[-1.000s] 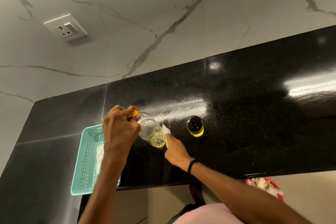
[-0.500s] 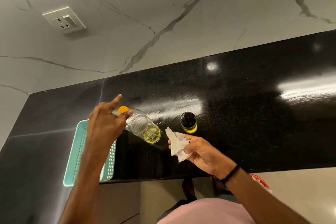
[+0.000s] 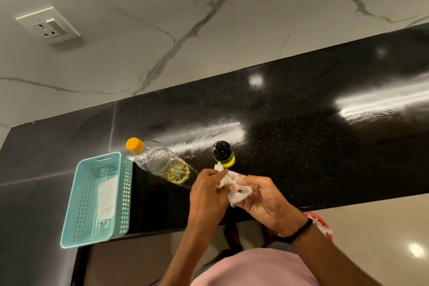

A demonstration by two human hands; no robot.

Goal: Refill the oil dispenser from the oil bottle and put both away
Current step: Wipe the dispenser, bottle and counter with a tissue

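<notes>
On the black counter [image 3: 301,146], far left, a teal basket [image 3: 92,240] holds something white and folded. Just right of it stands the capped oil bottle [image 3: 160,162], little oil left, then the dark-topped oil dispenser [image 3: 222,153]. Near the dispenser, the left hand [image 3: 209,195] and right hand [image 3: 267,202] both pinch a crumpled tissue [image 3: 236,190] in curled fingers. Wiping oily fingers thoroughly should make later grips safer. The dispenser's fill level is unclear, and a red object [image 3: 321,223] is half hidden.
</notes>
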